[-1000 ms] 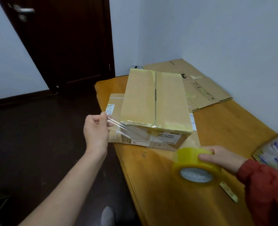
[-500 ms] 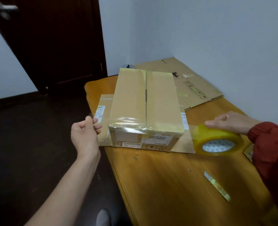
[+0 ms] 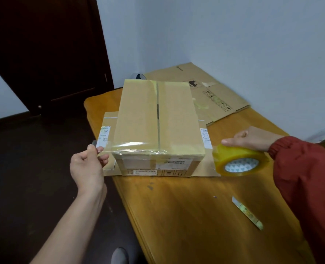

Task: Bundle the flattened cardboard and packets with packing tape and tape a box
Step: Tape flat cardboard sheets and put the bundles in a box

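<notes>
While the cardboard box [image 3: 158, 119] sits on flattened cardboard [image 3: 110, 121] on the wooden table [image 3: 186, 206], the left hand [image 3: 86, 169] pinches the clear tape end [image 3: 98, 149] at its left and the right hand [image 3: 251, 138] grips the tape roll [image 3: 238, 161] at its right.

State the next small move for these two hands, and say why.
Probably press the tape end down onto the cardboard left of the box. The left hand pinches that end beside the box, the strip already lies over the box's near top edge, and the right hand holds the roll at the box's right side.
</notes>
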